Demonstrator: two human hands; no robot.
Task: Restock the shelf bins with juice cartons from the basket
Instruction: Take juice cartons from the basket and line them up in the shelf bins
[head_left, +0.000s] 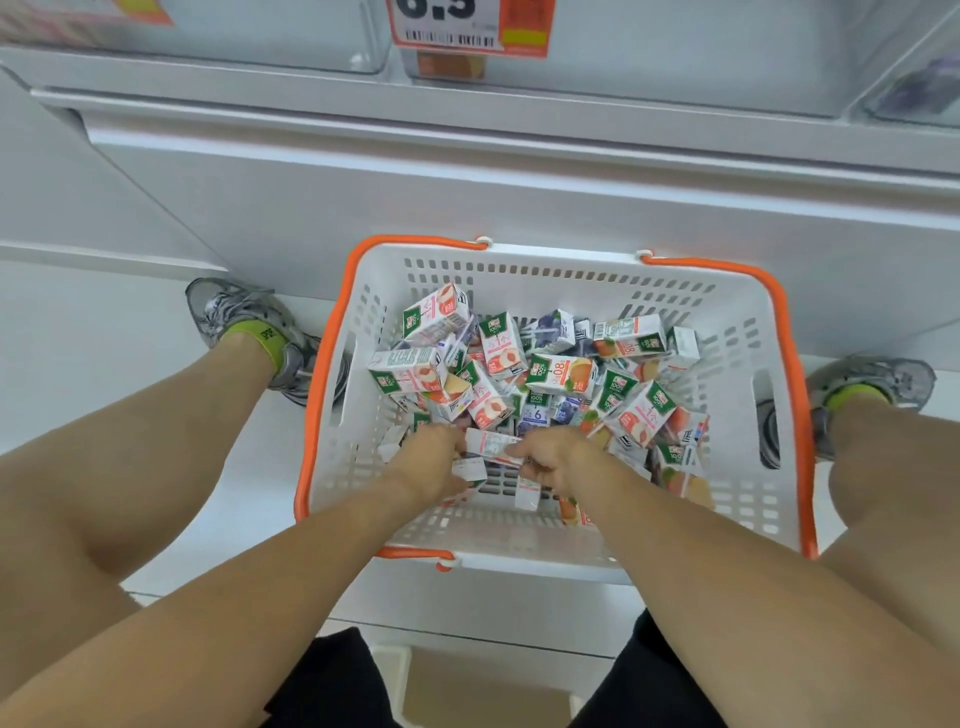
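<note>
A white basket (727, 405) with orange handles stands on the floor between my feet, holding several small juice cartons (561, 374) in peach, orange and grape prints. Both hands are down inside its near part. My left hand (434, 460) has its fingers curled around cartons at the near left of the pile. My right hand (558, 460) grips a white and pink carton (491, 446) that lies between the two hands. More cartons sit hidden under both hands.
Clear shelf bins (649, 67) line the shelf above the basket, one with an orange price tag (467, 26) on its front. A white shelf base (467, 171) rises right behind the basket. My shoes (244, 322) flank it.
</note>
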